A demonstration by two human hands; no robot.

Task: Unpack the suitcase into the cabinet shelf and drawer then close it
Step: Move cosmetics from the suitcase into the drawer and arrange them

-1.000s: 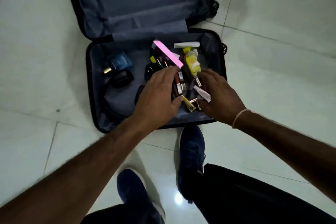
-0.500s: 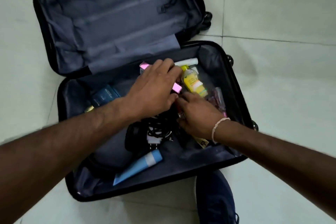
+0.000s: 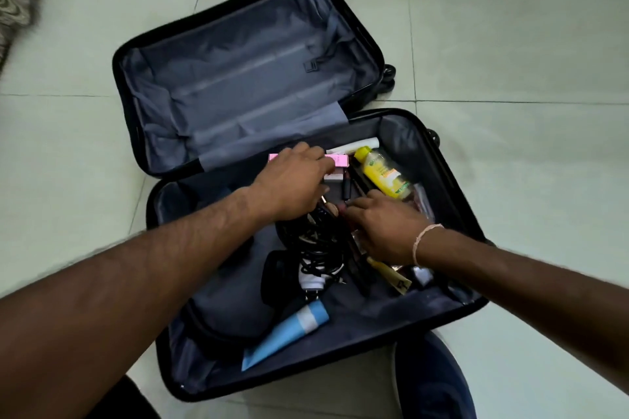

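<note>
— Where's the suitcase [image 3: 452,187]?

— Flat on the tiled floor [image 3: 510,44], opened wide. The lid half, lined in grey, lies at the far side with nothing in it that I can see; the near half holds all the small things.

— And the hands?

— Both inside the near half. The left hand [image 3: 292,180] lies over a pink box [image 3: 335,160] near the hinge edge of the suitcase, its fingers [image 3: 315,156] curled down across it; whether they truly grip it I cannot tell. The right hand [image 3: 384,231], a pale band at the wrist, reaches into the clutter at the suitcase's middle, fingers bent down among small cosmetics; what they hold, if anything, is hidden.

— What else is in the suitcase?

— A yellow bottle [image 3: 383,172] just beyond the right hand, a white tube [image 3: 354,145] at the hinge edge beside it, a tangle of black cable [image 3: 316,245] between the forearms, and a blue tube [image 3: 286,333] near the suitcase's front wall. A dark blue shoe [image 3: 432,381] stands on the floor just outside that wall.
</note>
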